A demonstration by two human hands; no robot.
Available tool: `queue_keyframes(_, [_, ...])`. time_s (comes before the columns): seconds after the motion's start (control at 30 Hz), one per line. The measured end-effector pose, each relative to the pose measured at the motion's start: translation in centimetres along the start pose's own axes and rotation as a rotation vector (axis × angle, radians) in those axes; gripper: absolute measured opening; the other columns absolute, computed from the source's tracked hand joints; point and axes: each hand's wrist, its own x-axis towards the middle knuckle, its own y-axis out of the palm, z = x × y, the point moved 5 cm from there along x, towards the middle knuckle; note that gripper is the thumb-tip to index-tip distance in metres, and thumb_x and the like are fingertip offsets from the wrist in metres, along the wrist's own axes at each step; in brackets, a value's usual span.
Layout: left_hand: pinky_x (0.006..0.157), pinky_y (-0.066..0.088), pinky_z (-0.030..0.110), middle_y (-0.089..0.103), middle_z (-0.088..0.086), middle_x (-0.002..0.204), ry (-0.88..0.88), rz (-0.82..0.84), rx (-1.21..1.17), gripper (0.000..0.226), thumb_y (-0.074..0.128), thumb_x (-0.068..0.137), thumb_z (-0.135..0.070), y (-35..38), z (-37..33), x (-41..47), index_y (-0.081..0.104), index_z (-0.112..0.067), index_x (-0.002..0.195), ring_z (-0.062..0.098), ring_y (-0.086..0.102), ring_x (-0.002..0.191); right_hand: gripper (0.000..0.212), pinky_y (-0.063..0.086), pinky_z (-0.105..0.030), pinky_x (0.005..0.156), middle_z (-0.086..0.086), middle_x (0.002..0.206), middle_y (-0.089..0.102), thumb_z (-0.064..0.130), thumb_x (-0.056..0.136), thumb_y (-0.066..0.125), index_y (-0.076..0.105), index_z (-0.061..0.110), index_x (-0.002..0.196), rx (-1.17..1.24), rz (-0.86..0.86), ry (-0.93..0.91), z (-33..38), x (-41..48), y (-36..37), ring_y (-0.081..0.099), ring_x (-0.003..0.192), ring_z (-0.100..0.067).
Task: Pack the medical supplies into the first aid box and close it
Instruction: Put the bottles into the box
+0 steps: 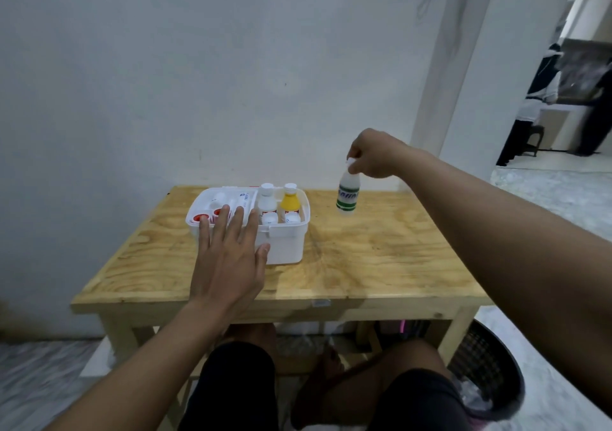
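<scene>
A white first aid box [286, 241] stands open on the wooden table [364, 255], left of centre. Inside it are a yellow bottle [290, 200], a white bottle [267, 198], small white-capped bottles, red-capped items [199, 218] and a tube. My left hand [228, 258] hovers flat, fingers spread, over the box's near left side, holding nothing. My right hand [372, 155] pinches the cap of a white bottle with a green-banded label [347, 197], which hangs above the table to the right of the box.
A white wall rises right behind the table. A dark mesh basket [486, 374] sits on the floor at the lower right, beside my knees. A doorway opens at the far right, with a person standing beyond it.
</scene>
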Motion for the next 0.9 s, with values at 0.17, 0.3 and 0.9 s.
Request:
queue_keyframes(0.17, [0.117,0.022,0.061,0.05,0.021,0.149,0.004,0.004,-0.009,0.063,0.035,0.096,-0.04,0.1,0.1,-0.1,0.05,-0.005,0.145,0.041,0.038,0.143,0.028,0.058,-0.036,0.075,-0.01,0.102,0.074,0.016,0.088,0.072,0.072,0.006,0.114,0.053,-0.015,-0.07,3.9,-1.1,-3.3,0.07,0.082,-0.024])
queue_keyframes(0.3, [0.121,0.016,0.059,0.043,0.018,0.155,-0.008,0.02,-0.024,0.064,0.029,0.098,-0.043,0.1,0.1,-0.3,0.045,-0.008,0.15,0.038,0.03,0.148,0.025,0.061,-0.038,0.078,-0.008,0.096,0.075,0.016,0.088,0.072,0.073,0.007,0.111,0.096,-0.025,-0.134,6.7,-1.7,-4.5,0.074,0.078,-0.021])
queue_keyframes(0.9, [0.123,0.012,0.057,0.04,0.016,0.158,-0.018,-0.005,-0.068,0.063,0.03,0.101,-0.044,0.5,0.3,-0.4,0.04,-0.011,0.154,0.034,0.028,0.15,0.027,0.053,-0.026,0.066,-0.005,0.1,0.073,0.014,0.087,0.073,0.073,0.007,0.114,0.085,0.066,-0.222,12.3,-1.2,2.1,0.068,0.075,-0.016])
